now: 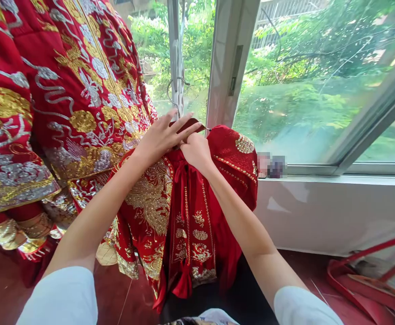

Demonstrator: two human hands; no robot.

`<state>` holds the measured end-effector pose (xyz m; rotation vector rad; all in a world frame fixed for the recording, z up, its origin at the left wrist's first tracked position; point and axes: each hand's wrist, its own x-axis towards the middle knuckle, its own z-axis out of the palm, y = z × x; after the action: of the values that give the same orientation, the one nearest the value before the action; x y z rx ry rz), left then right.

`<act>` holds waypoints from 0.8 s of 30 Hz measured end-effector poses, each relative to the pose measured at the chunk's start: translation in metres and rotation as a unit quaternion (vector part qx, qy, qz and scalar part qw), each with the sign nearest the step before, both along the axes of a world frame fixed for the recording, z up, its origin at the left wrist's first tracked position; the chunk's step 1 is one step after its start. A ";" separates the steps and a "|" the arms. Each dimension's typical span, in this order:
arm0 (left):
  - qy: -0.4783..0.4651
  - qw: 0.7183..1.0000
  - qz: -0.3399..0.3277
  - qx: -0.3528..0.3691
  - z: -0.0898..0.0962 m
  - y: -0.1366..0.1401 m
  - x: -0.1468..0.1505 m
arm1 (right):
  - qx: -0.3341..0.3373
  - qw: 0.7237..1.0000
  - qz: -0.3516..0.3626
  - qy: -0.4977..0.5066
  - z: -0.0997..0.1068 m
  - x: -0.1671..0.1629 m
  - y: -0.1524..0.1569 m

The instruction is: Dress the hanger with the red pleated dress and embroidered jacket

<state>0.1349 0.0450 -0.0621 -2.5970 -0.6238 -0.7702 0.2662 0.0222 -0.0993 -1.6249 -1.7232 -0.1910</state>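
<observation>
In front of me hangs a red embroidered jacket [194, 212] with gold beadwork, red ties and tassels, on a hanger [173, 92] whose metal hook rises above the collar. My left hand [165, 135] reaches across the collar, fingers stretched and spread over its top edge; its thumb is hidden. Close beside it, my right hand [196, 151] is curled at the neck opening, its fingers closed on the jacket's collar. What lies under the fingertips is partly covered. The jacket's right shoulder puffs out toward the window.
A larger red garment [92, 90] with gold and silver embroidery fills the left side, close to my left arm. Behind is a sliding window [228, 67] with a sill [319, 179] bearing a small blurred item. A red-framed object [363, 275] stands on the red floor [123, 293] at right.
</observation>
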 end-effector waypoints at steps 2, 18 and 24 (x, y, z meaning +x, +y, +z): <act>0.000 1.000 -0.015 0.023 -0.003 0.006 0.002 | -0.001 1.000 0.004 -0.024 -0.001 -0.002 -0.003; -0.087 0.976 0.165 0.113 -0.024 -0.009 0.032 | -0.156 0.977 0.141 -0.022 0.074 0.114 0.037; -0.176 0.954 0.209 0.122 -0.027 0.006 0.044 | -0.426 0.883 0.196 -0.005 0.088 0.089 0.049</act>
<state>0.1793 0.0509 -0.0890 -2.0170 -1.0647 -1.0913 0.3548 0.0708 -0.0111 -1.7666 -2.2615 0.8737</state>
